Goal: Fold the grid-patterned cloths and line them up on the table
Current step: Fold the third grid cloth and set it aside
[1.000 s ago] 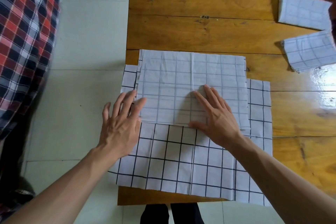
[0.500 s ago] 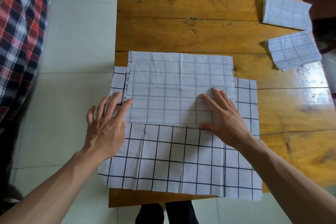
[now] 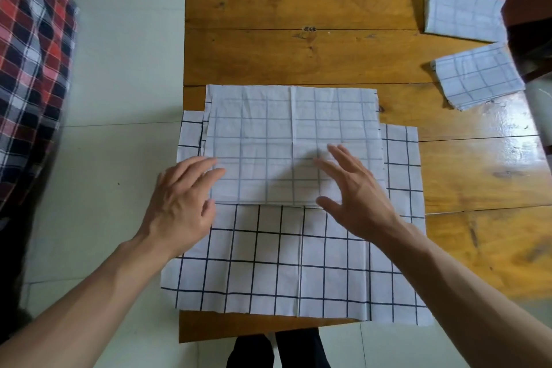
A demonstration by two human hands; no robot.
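A white cloth with a bold black grid (image 3: 298, 263) lies spread over the near part of the varnished brown plank table (image 3: 298, 48), filling the lower centre of the frame and hanging a little past the table's left edge. On top of it, toward mid-frame, lies a paler white cloth with a faint grey-blue grid (image 3: 292, 140), folded into a wide rectangle; its far edge reaches onto bare wood.

The left hand (image 3: 179, 203) sits at the lower left corner of the folded cloth, fingers straight and close together, their tips on the cloth's left edge. The right hand (image 3: 355, 197) is over the lower right part of the same cloth, fingers spread wide and thumb out; whether it presses the fabric or hovers just above cannot be told.

In the upper right of the frame two small folded grid cloths rest on the table, one (image 3: 466, 13) above the other (image 3: 478, 76), nearly touching.

A red, black and white plaid fabric (image 3: 33, 63) fills the left edge.
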